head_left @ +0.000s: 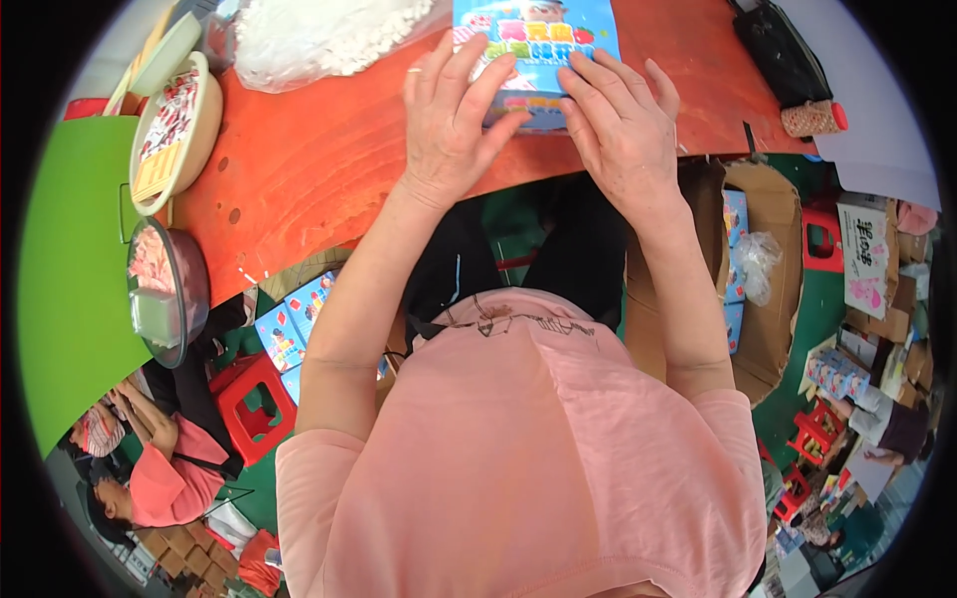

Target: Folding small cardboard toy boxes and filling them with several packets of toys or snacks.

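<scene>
A blue printed carton (533,75) with colourful lettering lies at the far edge of view, on the red-orange tabletop (329,169). My left hand (449,125) reaches over its near left corner, fingers spread and thumb along the near side. On the right, my right hand (626,130) rests fingertips on the carton's top with its thumb by the near face. Neither hand is wrapped round the carton. To its left sits a clear plastic bag (329,40) full of small white pieces.
At the table's left stand a cream basin (206,130) of small packets and a clear tub (194,284) of pink pieces. A black pouch (783,50) and a red-lidded jar (812,118) lie right. Below are an open cardboard box (773,334) and a red stool (254,404). People sit nearby.
</scene>
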`<control>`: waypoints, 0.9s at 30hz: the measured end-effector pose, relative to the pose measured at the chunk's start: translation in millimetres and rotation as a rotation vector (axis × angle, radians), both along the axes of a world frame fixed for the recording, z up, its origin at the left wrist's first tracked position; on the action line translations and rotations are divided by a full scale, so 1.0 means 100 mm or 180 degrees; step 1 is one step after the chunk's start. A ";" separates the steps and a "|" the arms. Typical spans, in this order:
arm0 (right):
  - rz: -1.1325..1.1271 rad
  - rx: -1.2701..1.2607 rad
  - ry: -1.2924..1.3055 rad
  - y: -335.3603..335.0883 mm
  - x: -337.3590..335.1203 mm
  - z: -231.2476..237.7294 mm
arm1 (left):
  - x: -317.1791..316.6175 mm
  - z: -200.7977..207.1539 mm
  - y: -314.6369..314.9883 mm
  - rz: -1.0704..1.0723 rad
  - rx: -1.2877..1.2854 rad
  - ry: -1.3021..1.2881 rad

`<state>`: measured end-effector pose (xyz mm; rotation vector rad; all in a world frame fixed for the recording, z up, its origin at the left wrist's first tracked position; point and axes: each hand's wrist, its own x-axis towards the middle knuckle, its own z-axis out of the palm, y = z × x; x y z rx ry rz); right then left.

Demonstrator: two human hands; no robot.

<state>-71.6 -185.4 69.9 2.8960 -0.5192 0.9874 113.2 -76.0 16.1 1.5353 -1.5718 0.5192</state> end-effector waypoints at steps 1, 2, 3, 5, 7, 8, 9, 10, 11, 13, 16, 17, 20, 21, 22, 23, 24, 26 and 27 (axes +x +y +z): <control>-0.0052 -0.0097 0.0114 0.01 0.01 0.02 | -0.01 0.02 0.02 0.0015 -0.0012 -0.0035; -0.0102 -0.0194 0.0227 0.02 0.03 0.05 | 0.00 0.05 0.03 -0.0261 -0.0025 0.0416; -0.0083 -0.0205 0.0195 0.05 0.07 0.08 | 0.00 0.07 0.06 -0.0537 -0.0036 0.0867; -0.0009 -0.0547 0.0378 0.12 0.14 0.14 | 0.02 0.13 0.13 -0.0738 0.0105 0.1529; -0.0033 -0.0596 0.0514 0.16 0.18 0.14 | 0.10 0.18 0.17 -0.1160 0.0059 0.2188; -0.0081 -0.0639 0.0667 0.17 0.21 0.13 | 0.12 0.17 0.20 -0.1139 0.0053 0.2183; -0.0064 -0.0639 0.0666 0.15 0.22 0.13 | 0.12 0.14 0.24 -0.1113 0.0247 0.2399; -0.0049 -0.0675 0.0684 0.15 0.21 0.13 | 0.11 0.12 0.29 -0.1083 0.0454 0.2636; -0.0039 -0.0710 0.0707 0.15 0.21 0.13 | 0.15 0.10 0.31 -0.1068 0.0464 0.2665; -0.0020 -0.0604 0.0866 0.19 0.21 0.18 | 0.25 0.11 0.33 -0.0969 0.0529 0.1919; 0.0138 -0.0667 0.1004 0.07 0.18 0.27 | 0.14 0.30 0.28 -0.0787 0.0468 0.1547; 0.0341 -0.0811 0.0974 0.04 0.19 0.33 | 0.14 0.30 0.27 -0.0574 0.0389 0.1007; 0.0702 0.0172 0.1634 0.11 0.21 0.69 | 0.27 0.23 0.22 -0.0518 0.0351 0.0182; 0.0703 0.0180 0.1646 0.13 0.20 0.62 | 0.25 0.19 0.24 -0.0519 0.0357 0.0195; 0.0666 0.0228 0.1487 0.14 0.18 0.53 | 0.21 0.19 0.24 -0.0350 0.0394 0.0115; 0.0631 0.0277 0.1327 0.15 0.16 0.47 | 0.18 0.19 0.25 -0.0180 0.0434 0.0034; 0.0623 0.0282 0.1328 0.15 0.14 0.45 | 0.15 0.20 0.25 -0.0189 0.0436 0.0035; 0.0537 0.0201 0.1284 0.15 0.13 0.43 | 0.12 0.24 0.26 -0.0352 0.0532 0.0385; 0.0524 0.0210 0.1284 0.12 0.12 0.43 | 0.11 0.24 0.28 -0.0366 0.0539 0.0385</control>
